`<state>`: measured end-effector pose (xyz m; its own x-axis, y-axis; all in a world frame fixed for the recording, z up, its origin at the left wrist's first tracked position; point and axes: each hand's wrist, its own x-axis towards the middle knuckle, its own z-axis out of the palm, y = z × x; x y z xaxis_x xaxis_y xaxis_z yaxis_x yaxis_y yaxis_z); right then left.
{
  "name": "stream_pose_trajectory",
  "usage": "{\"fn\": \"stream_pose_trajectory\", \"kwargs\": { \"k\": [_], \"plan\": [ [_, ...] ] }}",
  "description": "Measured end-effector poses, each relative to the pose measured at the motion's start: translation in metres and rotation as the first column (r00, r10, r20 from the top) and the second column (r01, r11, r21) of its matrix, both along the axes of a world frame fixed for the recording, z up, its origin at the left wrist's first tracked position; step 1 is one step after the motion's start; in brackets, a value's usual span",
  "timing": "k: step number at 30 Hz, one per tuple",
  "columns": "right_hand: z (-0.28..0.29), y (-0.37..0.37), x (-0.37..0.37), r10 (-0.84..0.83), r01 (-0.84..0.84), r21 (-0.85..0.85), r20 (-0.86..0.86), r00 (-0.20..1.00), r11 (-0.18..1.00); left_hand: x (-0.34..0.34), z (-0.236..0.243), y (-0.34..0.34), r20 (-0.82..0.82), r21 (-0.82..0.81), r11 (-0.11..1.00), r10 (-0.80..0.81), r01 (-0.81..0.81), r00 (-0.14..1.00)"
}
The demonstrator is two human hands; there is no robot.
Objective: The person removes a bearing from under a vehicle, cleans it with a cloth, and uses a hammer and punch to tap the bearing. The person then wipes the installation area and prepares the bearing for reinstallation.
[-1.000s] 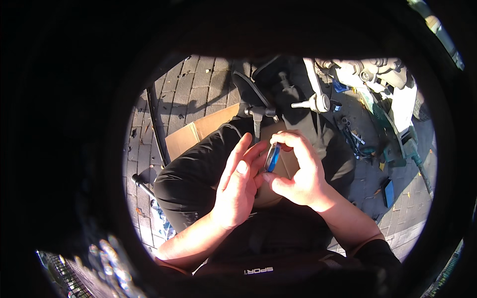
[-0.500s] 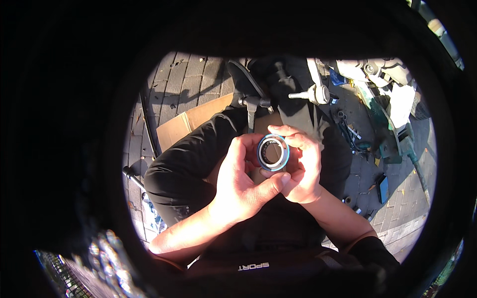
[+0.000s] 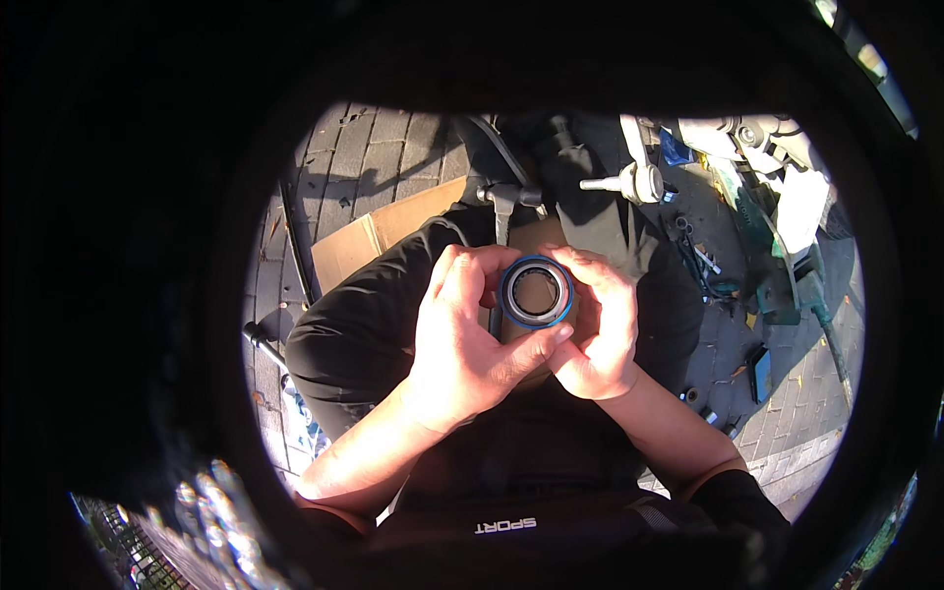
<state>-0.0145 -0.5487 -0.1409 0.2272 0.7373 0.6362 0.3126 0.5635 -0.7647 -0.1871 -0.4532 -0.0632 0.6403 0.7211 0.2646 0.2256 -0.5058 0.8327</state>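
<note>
A round metal bearing ring (image 3: 536,291) with a blue outer band faces up at me, its open centre showing. My left hand (image 3: 470,334) cups it from the left, the thumb pressed under its lower edge. My right hand (image 3: 597,320) wraps its right side with the fingers curled over the top. Both hands hold it above my lap, over black trousers.
A flattened cardboard sheet (image 3: 379,238) lies on the paved ground under my legs. A metal part (image 3: 629,182) with a rod lies ahead. Tools and green gear (image 3: 777,265) clutter the right. A dark bar (image 3: 295,246) runs along the left.
The ring was held edge-on between my fingers, then turned flat to face me. My left hand closed in around it and both hands now grip it more tightly.
</note>
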Motion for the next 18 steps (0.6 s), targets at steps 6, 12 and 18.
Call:
{"fn": "stream_pose_trajectory", "kwargs": {
  "k": [6, 12, 18],
  "plan": [
    [0.004, 0.0, -0.01, -0.041, 0.044, 0.026, -0.1, 0.994, 0.999, -0.002, -0.007, 0.004, 0.12, 0.175, 0.984, -0.052, 0.03, 0.991],
    [0.003, 0.002, 0.002, -0.02, 0.016, 0.052, 0.093, 0.995, 0.999, -0.001, -0.022, 0.016, 0.205, 0.405, 0.914, -0.086, -0.005, 0.975],
    [0.009, 0.005, -0.001, -0.037, 0.029, 0.081, 0.107, 0.994, 0.996, 0.002, -0.039, 0.024, 0.36, 0.466, 0.882, -0.119, -0.068, 0.925]
  ]
}}
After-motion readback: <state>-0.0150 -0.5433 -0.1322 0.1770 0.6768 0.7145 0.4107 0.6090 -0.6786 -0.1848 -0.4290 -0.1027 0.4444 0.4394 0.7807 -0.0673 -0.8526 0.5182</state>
